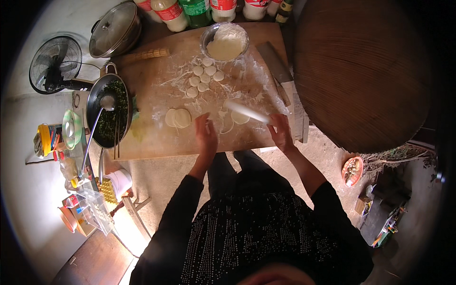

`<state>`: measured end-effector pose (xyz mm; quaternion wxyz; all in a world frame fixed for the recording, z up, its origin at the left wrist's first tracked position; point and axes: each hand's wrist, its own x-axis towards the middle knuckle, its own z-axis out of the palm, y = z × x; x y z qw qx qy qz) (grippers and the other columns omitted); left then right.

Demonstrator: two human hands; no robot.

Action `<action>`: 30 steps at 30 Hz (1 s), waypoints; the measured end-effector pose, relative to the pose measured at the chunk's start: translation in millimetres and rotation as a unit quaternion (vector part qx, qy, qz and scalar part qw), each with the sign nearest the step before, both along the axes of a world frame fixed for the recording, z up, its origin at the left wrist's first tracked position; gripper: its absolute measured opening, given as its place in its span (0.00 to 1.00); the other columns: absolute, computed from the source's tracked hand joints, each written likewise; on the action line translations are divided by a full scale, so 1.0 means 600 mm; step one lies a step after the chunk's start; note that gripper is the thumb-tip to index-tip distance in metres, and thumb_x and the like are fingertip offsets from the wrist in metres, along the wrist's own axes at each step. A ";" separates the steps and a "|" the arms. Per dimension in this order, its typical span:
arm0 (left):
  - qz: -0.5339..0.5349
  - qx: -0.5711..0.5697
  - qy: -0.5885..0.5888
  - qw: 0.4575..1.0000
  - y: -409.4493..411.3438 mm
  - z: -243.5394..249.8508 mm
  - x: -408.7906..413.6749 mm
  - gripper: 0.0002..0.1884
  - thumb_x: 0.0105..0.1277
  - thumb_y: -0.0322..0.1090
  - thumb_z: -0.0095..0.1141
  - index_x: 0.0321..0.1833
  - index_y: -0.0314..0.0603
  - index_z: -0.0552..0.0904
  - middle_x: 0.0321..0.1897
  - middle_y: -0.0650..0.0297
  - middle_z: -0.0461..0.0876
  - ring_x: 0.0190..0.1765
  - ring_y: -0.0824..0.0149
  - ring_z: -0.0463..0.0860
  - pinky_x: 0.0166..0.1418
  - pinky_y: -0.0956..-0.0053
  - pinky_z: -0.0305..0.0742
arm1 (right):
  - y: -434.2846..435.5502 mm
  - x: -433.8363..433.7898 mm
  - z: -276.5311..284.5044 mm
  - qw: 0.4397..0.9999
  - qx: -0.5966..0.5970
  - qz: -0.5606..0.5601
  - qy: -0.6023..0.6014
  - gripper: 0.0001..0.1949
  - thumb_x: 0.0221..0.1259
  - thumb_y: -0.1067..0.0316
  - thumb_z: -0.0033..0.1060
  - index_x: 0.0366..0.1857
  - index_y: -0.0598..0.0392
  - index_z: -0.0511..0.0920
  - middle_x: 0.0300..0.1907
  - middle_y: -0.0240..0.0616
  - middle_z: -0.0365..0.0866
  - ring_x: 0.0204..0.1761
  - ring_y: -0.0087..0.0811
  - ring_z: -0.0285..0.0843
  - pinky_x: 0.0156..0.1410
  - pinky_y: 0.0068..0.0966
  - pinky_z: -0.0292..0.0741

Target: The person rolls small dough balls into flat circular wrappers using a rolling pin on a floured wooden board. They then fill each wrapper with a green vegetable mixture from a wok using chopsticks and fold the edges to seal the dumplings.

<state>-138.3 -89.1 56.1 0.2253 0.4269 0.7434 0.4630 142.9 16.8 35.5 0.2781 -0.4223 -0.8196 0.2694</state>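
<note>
My right hand (281,132) grips one end of a pale rolling pin (248,112), blurred and raised over the floured wooden board (156,142). Beneath the pin lies a flat round of dough (240,117). My left hand (206,134) is over the board's near part, holding nothing that I can see, its fingers partly curled. To its left rest overlapping rolled dough rounds (182,118). Farther back, several small dough discs (205,78) sit close together in loose flour. A metal bowl of flour (226,53) stands behind them.
At the left is a pan of chopped greens (117,92) with a ladle (107,102) and chopsticks (117,137). A broad cleaver-like blade (273,62) lies at the board's right. Bottles (196,12) and a lidded pot (115,30) stand behind; a large round wooden surface (359,74) fills the right.
</note>
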 end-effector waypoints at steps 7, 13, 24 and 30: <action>-0.101 0.021 0.230 0.968 0.143 -0.088 0.052 0.08 0.69 0.33 0.61 0.47 0.40 0.81 0.42 0.50 0.81 0.43 0.45 0.82 0.47 0.54 0.78 | -0.016 -0.005 0.030 0.990 -0.069 -0.122 0.024 0.22 0.64 0.73 0.69 0.61 0.58 0.75 0.55 0.50 0.78 0.58 0.53 0.78 0.62 0.43 0.76; -0.097 -0.023 0.084 0.991 0.123 -0.077 0.043 0.09 0.72 0.38 0.59 0.43 0.39 0.79 0.38 0.50 0.81 0.43 0.43 0.82 0.45 0.53 0.76 | -0.039 0.018 0.013 0.988 -0.067 -0.139 0.016 0.22 0.63 0.70 0.70 0.61 0.59 0.76 0.54 0.51 0.79 0.56 0.53 0.80 0.60 0.44 0.78; -0.035 0.023 0.314 0.949 -0.046 -0.097 -0.193 0.29 0.65 0.24 0.58 0.72 0.35 0.73 0.72 0.45 0.72 0.73 0.43 0.70 0.78 0.46 0.61 | -0.034 0.006 0.008 0.989 -0.084 -0.119 0.013 0.22 0.65 0.68 0.69 0.61 0.60 0.76 0.54 0.52 0.79 0.57 0.53 0.79 0.62 0.44 0.77; -0.526 0.010 0.151 0.837 -0.061 -0.086 0.020 0.35 0.72 0.40 0.58 0.80 0.40 0.64 0.82 0.48 0.60 0.83 0.47 0.58 0.86 0.49 0.48 | -0.034 0.015 0.015 0.988 -0.099 -0.120 0.000 0.21 0.67 0.67 0.67 0.61 0.60 0.76 0.57 0.51 0.78 0.60 0.52 0.77 0.65 0.43 0.76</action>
